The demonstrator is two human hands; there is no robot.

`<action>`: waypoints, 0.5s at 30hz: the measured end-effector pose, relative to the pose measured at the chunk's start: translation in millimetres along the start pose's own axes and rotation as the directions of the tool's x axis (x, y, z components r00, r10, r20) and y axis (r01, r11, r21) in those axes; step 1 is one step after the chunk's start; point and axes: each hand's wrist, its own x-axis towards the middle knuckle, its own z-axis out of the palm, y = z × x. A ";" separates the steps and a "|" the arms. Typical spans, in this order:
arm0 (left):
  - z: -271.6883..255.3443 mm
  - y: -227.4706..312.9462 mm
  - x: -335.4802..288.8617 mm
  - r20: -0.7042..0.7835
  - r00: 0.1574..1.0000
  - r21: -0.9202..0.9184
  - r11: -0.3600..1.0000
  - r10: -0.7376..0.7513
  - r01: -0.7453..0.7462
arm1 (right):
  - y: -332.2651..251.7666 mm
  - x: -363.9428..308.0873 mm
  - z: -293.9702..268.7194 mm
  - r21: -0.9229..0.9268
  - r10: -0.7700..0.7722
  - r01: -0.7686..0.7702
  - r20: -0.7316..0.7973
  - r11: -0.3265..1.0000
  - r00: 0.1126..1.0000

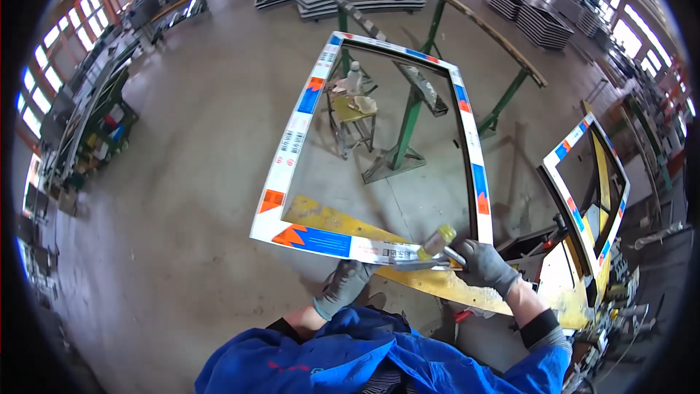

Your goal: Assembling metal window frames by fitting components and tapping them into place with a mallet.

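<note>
Frame [299,128] is in front of me, near side right by my body, far end beside a green stand [408,124]. Four-sided, hollow, skewed by the lens. White film with blue and orange patches covers its faces, plus barcodes and small red marks on the left bar; the inner edge on the right looks dark. A yellow board [328,217] shows through the opening and beyond the near bar.

My right hand [487,266], grey glove, is at the near right corner, fingers wrapped round the handle of a mallet [437,242] with a cloudy yellowish head, which lies over the near bar in this view. My left hand [346,283], same glove, is at the near bar, left of the mallet; fingertips hidden, can't tell if they grip. A thin grey strip [417,265] runs along that bar between my hands.

Containers: whitish bottle [354,79] upright on a small stool [341,111], seen through the opening; contents can't tell. Pale lumpy item [365,105] beside it. Carton [67,202] far off at left, inside not visible. Smaller frame [570,201], similar film, stands at right.
</note>
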 end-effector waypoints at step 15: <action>13.9 4.7 -39.3 -0.405 0.862 0.014 0.941 -0.305 0.339 | 16.0 -17.0 51.1 -0.131 0.028 -0.018 0.076 0.991 0.997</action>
